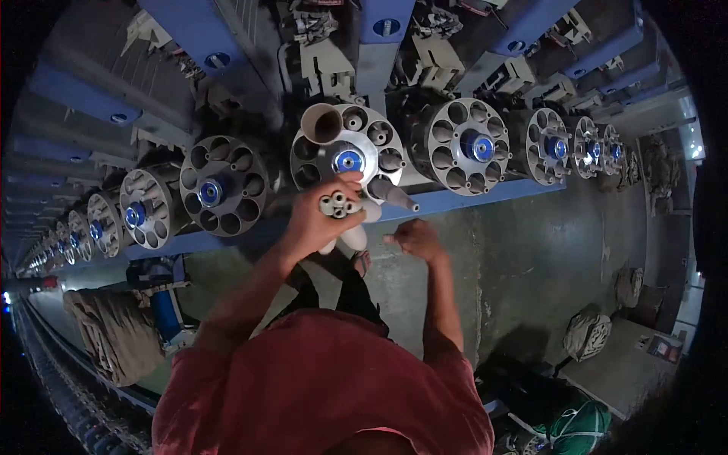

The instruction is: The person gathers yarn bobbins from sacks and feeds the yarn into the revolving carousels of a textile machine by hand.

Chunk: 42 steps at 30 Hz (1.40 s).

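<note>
Several pale yarn bobbins are bunched in my left hand. Their hollow tube ends face up, and their thicker bodies hang below the hand. Close above the bunch is a round bobbin magazine with a blue hub; some of its pockets hold bobbins. One grey bobbin leans out over the magazine's lower right edge, tip outward. Just below and right of that tip, apart from it, is my right hand, its fingers curled in. Whatever it may hold is hidden.
A brown open-ended cone stands on the magazine's upper left. Similar magazines line the blue machine rail on both sides. Brown cloth hangs at lower left; a green bundle lies at lower right.
</note>
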Motion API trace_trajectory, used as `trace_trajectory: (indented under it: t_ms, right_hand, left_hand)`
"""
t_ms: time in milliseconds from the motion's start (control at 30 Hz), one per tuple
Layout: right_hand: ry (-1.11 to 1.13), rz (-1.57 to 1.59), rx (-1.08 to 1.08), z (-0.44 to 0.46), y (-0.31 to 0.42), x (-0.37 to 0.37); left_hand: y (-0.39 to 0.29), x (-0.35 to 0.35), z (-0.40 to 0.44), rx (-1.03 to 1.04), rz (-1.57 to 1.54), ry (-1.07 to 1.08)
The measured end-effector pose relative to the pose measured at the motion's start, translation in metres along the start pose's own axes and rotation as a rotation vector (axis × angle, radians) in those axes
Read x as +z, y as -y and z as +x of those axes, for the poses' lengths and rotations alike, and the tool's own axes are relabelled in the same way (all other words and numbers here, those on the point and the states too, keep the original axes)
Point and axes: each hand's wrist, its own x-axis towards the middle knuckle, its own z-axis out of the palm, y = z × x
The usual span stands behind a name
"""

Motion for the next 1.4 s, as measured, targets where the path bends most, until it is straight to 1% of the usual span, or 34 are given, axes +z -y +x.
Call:
trace_trajectory:
  t_ms: [33, 67, 133, 167, 200, 267, 300, 367, 433, 467, 500, 567, 600, 633, 667, 700, 733, 800, 867, 900, 933, 967, 1000, 1033, 1067, 1100, 1133, 1167, 1200, 1233, 1267, 1333, 1367, 1400]
  right_hand:
    - [0.194, 0.068, 0.124, -0.003, 0.002, -0.005]
    - [0.197, 0.069, 0.116, -0.004, 0.007, -0.012]
    - [0.432, 1.372, -0.447, -0.012, 0.031, -0.021]
    - [0.275, 1.118, -0.401, 0.003, 0.043, -0.012]
    - [0.118, 0.865, -0.353, 0.024, 0.060, 0.007]
    - [0.184, 0.386, -0.296, 0.037, 0.119, 0.061]
    - [0.232, 0.188, -0.353, 0.034, 0.131, 0.085]
    - [0.273, -0.056, -0.450, 0.023, 0.120, 0.104]
    - [0.420, 0.113, 0.080, 0.003, 0.095, 0.073]
    - [0.328, 0.313, 0.052, 0.001, 0.064, 0.062]
    - [0.238, 0.522, 0.039, 0.000, 0.035, 0.059]
    - [0.147, 1.238, -0.296, -0.001, 0.021, 0.063]
    - [0.147, 1.243, -0.297, 0.002, 0.028, 0.063]
    - [-0.009, 1.277, -0.433, 0.004, 0.043, 0.061]
    - [-0.175, 1.303, -0.566, 0.000, 0.058, 0.060]
    - [-0.337, 1.286, -0.611, -0.006, 0.079, 0.062]
    - [-0.502, 1.259, -0.651, -0.016, 0.103, 0.063]
    - [-0.500, 1.304, -0.668, -0.035, 0.108, 0.053]
    - [0.153, 1.495, -0.638, -0.057, 0.086, 0.037]
    - [-0.118, 1.325, -0.485, -0.063, 0.075, 0.041]
    - [-0.280, 1.138, -0.329, -0.063, 0.061, 0.046]
    - [-0.430, 0.943, -0.175, -0.059, 0.041, 0.050]
    - [-0.458, 0.891, -0.037, -0.049, 0.011, 0.055]
    - [-0.409, 0.814, -0.034, -0.041, 0.008, 0.066]
    - [-0.357, 0.735, -0.034, -0.026, 0.013, 0.082]
    - [-0.266, 0.859, -0.017, -0.014, 0.033, 0.100]
    - [-0.227, 0.970, -0.004, -0.004, 0.039, 0.109]
    - [-0.189, 1.081, 0.014, 0.006, 0.046, 0.117]
    - [-0.206, 1.176, 0.026, 0.020, 0.037, 0.122]
    - [-0.183, 1.144, 0.021, 0.033, 0.035, 0.118]
    - [-0.170, 1.148, 0.025, 0.043, 0.033, 0.119]
    - [-0.142, 1.072, 0.251, 0.057, 0.032, 0.122]
    - [-0.116, 1.117, 0.325, 0.060, 0.031, 0.123]
    - [-0.117, 1.106, 0.340, 0.056, 0.026, 0.123]
  left_hand:
    - [-0.001, -0.014, -0.006, -0.143, -0.195, 0.024]
    - [0.005, -0.035, -0.012, -0.177, -0.405, 0.001]
    - [0.018, -0.072, -0.026, -0.372, -0.767, -0.048]
    - [0.026, -0.078, -0.033, -0.379, -0.905, -0.050]
    - [0.032, -0.080, -0.037, -0.376, -0.901, -0.044]
    - [0.043, -0.082, -0.045, -0.330, -0.951, 0.015]
    - [0.051, -0.087, -0.052, -0.324, -0.953, 0.015]
    - [0.069, -0.102, -0.070, -0.420, -1.043, -0.132]
    - [0.084, -0.122, -0.087, -0.344, -1.094, -0.183]
    - [0.087, -0.131, -0.097, -0.289, -1.137, -0.238]
    - [0.083, -0.134, -0.103, -0.260, -1.084, -0.304]
    - [0.069, -0.132, -0.111, -0.263, -1.113, -0.327]
    - [0.062, -0.129, -0.108, -0.263, -1.153, -0.315]
    - [0.058, -0.126, -0.106, -0.274, -1.149, -0.308]
    - [0.055, -0.122, -0.104, -0.268, -0.989, -0.292]
    - [0.052, -0.117, -0.099, -0.259, -0.831, -0.270]
    - [0.047, -0.108, -0.092, -0.277, -0.832, -0.253]
    - [0.040, -0.087, -0.079, -0.273, -0.617, -0.392]
    - [0.045, -0.075, -0.072, -0.291, -0.615, -0.426]
    - [0.046, -0.073, -0.068, -0.293, -0.600, -0.472]
    - [0.049, -0.074, -0.068, -0.292, -0.604, -0.471]
    - [0.055, -0.075, -0.069, -0.294, -0.674, -0.470]
    - [0.060, -0.076, -0.073, -0.300, -0.743, -0.468]
    - [0.064, -0.075, -0.077, -0.307, -0.745, -0.465]
    - [0.068, -0.074, -0.080, -0.356, -0.908, -0.424]
    - [0.070, -0.073, -0.083, -0.403, -1.067, -0.383]
    - [0.066, -0.071, -0.086, -0.402, -1.061, -0.390]
    - [0.060, -0.067, -0.089, -0.407, -1.050, -0.316]
    - [0.056, -0.067, -0.092, -0.408, -1.035, -0.243]
    - [0.063, -0.069, -0.097, -0.382, -0.793, -0.279]
    - [0.068, -0.073, -0.099, -0.381, -0.785, -0.292]
    - [0.076, -0.077, -0.100, -0.367, -0.521, -0.277]
    - [0.081, -0.077, -0.098, -0.402, -0.577, -0.311]
    - [0.084, -0.076, -0.098, -0.411, -0.589, -0.320]
